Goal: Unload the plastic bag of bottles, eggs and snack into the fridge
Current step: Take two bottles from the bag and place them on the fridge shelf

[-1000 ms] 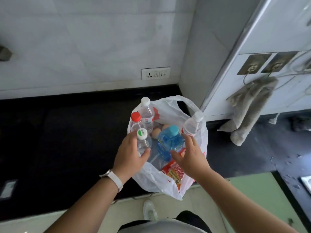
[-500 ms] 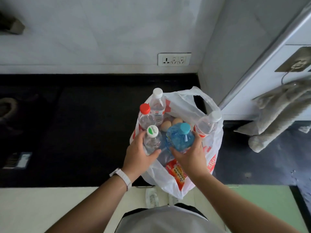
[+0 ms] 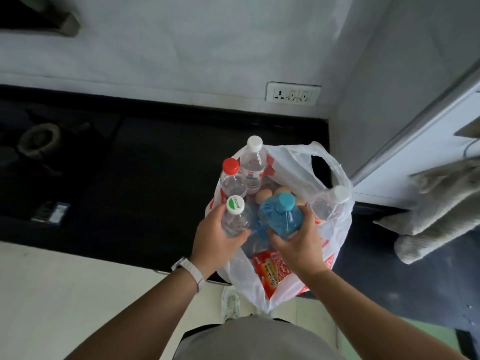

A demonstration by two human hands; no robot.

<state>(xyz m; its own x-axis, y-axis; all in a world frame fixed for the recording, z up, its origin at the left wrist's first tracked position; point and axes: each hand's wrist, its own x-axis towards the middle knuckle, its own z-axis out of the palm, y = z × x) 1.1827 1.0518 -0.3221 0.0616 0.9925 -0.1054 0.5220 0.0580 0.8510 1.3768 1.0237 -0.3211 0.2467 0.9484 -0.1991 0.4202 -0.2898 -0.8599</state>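
Counter (image 3: 155, 178): dark, bears bag.
Bag (image 3: 293, 162): open, upright at counter edge, full; bottles, snack, eggs inside.
Right hand (image 3: 298, 242): fingers curled round blue bottle (image 3: 281, 216).
Left hand (image 3: 215, 237): fingers wrapped round green-cap bottle (image 3: 235, 216).
Snack (image 3: 267, 271), eggs (image 3: 263, 196): untouched in bag.
Step, judged: first lift-out, two bottles at once.
Next: raise both straight up, clear of rim, sparing eggs; carry to fridge.

Thin glossy plastic bag (image 3: 293, 165), clear plastic bottles (image 3: 250, 170), ribbed cloth towel (image 3: 439, 211)
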